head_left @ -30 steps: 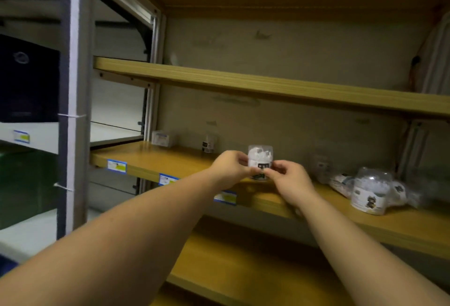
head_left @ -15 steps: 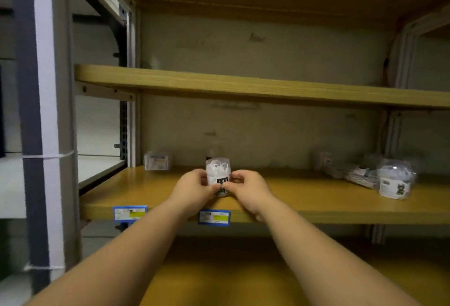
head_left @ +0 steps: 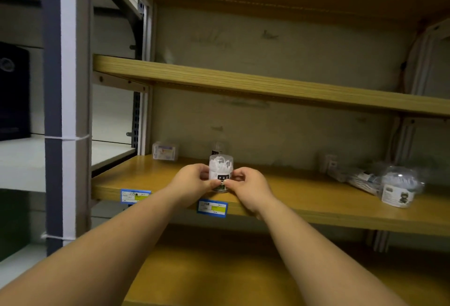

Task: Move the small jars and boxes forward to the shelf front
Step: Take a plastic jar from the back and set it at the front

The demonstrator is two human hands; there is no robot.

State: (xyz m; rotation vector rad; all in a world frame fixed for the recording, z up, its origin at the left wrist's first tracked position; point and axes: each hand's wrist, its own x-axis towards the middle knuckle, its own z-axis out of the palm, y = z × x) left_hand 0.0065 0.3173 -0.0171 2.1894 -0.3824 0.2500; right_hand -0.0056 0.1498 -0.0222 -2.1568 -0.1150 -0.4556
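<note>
Setting a small clear plastic jar with black label at the wooden shelf front, frame centre; left hand and right hand both pinch it. Next: release, then fetch the clear box and second jar at back.

One head-worn wide-angle camera faces a wooden shelving unit straight on from close range, at about the level of the middle shelf; both forearms rise from the lower corners toward the frame's centre, a metal upright at left
</note>
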